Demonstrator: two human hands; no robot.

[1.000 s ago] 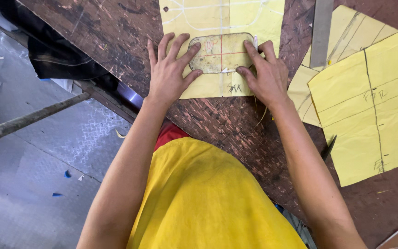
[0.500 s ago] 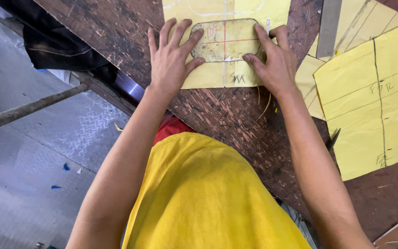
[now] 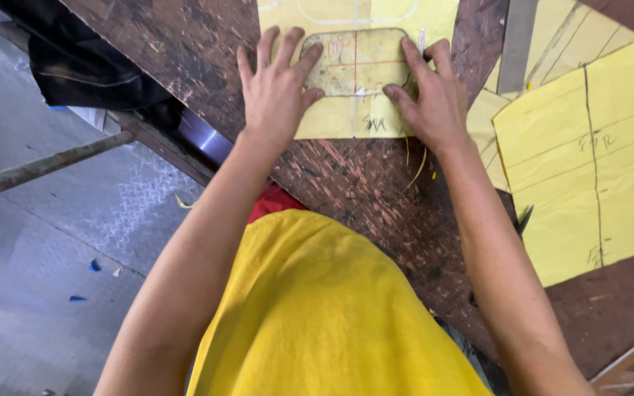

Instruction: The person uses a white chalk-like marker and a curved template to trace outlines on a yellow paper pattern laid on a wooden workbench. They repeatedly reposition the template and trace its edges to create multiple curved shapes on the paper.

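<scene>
Head view showed both hands pressed flat, fingers spread, on a worn rounded-rectangle template (image 3: 356, 62) with red cross lines. The left hand (image 3: 277, 92) held down its left edge and the right hand (image 3: 434, 99) its right edge; neither was clenched around anything. The template lay between the hands on a yellow sheet (image 3: 346, 125) atop the scarred brown tabletop (image 3: 361, 191). Larger yellow pattern pieces (image 3: 588, 161) lay to the right of the right hand, and a metal ruler (image 3: 516, 44) stood just beyond that hand.
</scene>
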